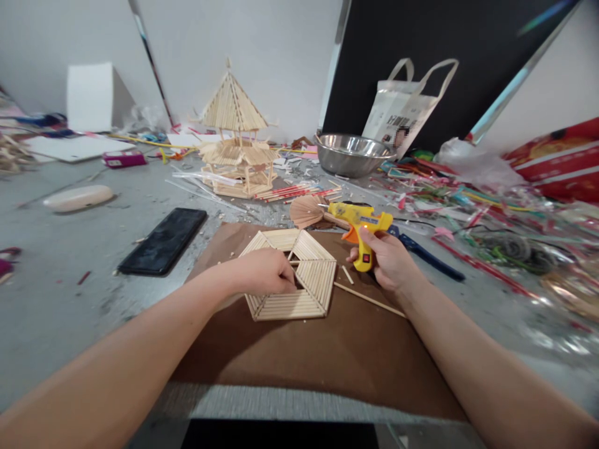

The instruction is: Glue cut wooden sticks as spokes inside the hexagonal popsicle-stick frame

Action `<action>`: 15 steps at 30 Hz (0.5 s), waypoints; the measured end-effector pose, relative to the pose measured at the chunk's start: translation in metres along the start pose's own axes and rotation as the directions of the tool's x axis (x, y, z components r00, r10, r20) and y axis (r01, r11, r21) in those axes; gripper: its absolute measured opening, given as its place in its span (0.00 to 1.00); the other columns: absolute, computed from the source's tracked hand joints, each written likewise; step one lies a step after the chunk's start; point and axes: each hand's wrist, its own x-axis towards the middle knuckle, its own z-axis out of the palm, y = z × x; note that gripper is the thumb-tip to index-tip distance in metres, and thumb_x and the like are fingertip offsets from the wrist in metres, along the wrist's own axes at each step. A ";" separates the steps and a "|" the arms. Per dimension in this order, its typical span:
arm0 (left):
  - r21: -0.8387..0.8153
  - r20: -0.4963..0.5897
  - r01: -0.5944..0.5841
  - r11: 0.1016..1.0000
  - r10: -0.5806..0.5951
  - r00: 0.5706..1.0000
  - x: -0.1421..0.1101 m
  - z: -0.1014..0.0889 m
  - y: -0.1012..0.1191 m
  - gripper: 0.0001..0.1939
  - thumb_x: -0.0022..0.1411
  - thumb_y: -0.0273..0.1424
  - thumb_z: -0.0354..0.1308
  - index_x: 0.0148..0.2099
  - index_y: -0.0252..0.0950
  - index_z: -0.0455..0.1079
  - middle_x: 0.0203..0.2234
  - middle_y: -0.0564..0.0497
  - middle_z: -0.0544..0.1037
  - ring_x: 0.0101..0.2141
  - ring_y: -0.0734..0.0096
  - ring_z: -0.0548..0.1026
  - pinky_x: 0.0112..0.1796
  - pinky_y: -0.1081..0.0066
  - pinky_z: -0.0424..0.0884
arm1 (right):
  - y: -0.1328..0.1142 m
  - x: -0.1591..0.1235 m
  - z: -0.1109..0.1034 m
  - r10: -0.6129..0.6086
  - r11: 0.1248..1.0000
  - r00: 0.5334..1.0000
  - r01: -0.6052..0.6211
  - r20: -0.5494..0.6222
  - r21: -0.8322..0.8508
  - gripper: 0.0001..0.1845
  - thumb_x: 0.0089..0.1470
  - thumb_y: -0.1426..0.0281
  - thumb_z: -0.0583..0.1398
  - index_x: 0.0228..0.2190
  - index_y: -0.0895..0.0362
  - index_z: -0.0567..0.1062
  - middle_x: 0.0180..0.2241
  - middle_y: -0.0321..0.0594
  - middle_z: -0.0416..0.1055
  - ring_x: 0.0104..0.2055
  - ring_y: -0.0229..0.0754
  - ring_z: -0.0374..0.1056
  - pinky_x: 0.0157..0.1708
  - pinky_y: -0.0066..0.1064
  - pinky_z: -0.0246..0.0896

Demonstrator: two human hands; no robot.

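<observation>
My right hand [386, 255] is wrapped round the handle of a yellow hot glue gun [360, 218], its nozzle pointing left. On a brown sheet [299, 362] lies a hexagonal frame of thin wooden sticks [316, 274] with an opening in its middle. My left hand [269, 272] rests over the frame's left side, its fingers curled down into that opening. The fingertips are hidden, so I cannot make out what they hold. A loose wooden stick [369, 299] and a short stick piece [347, 274] lie right of the frame.
A stick-built pagoda model [236, 137] stands behind, near red sticks [299, 192] and a round fan-like piece [306, 212]. A black phone [163, 242] lies left. Dark blue pliers [430, 259], a metal bowl [353, 156] and scattered scraps [496, 218] are on the right.
</observation>
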 end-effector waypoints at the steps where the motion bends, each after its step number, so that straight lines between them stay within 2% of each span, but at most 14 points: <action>1: 0.000 -0.002 0.000 1.000 0.000 1.000 0.000 0.000 0.000 0.12 0.49 0.35 0.49 0.29 0.36 0.73 0.23 0.53 0.74 0.23 0.77 0.67 0.24 0.79 0.56 | 0.000 0.000 0.000 0.001 1.000 1.000 -0.001 0.003 0.002 0.16 0.37 0.62 0.62 0.30 0.58 0.67 0.25 0.33 0.67 0.15 0.30 0.61 0.16 0.26 0.62; 15: -0.016 -0.006 -0.006 1.000 0.006 1.000 0.001 0.000 0.000 0.12 0.48 0.34 0.49 0.29 0.36 0.73 0.23 0.53 0.74 0.23 0.77 0.67 0.24 0.79 0.57 | -0.004 -0.002 0.002 0.011 1.000 1.000 -0.011 0.013 0.022 0.13 0.40 0.64 0.60 0.30 0.58 0.67 0.26 0.33 0.68 0.14 0.30 0.60 0.15 0.27 0.62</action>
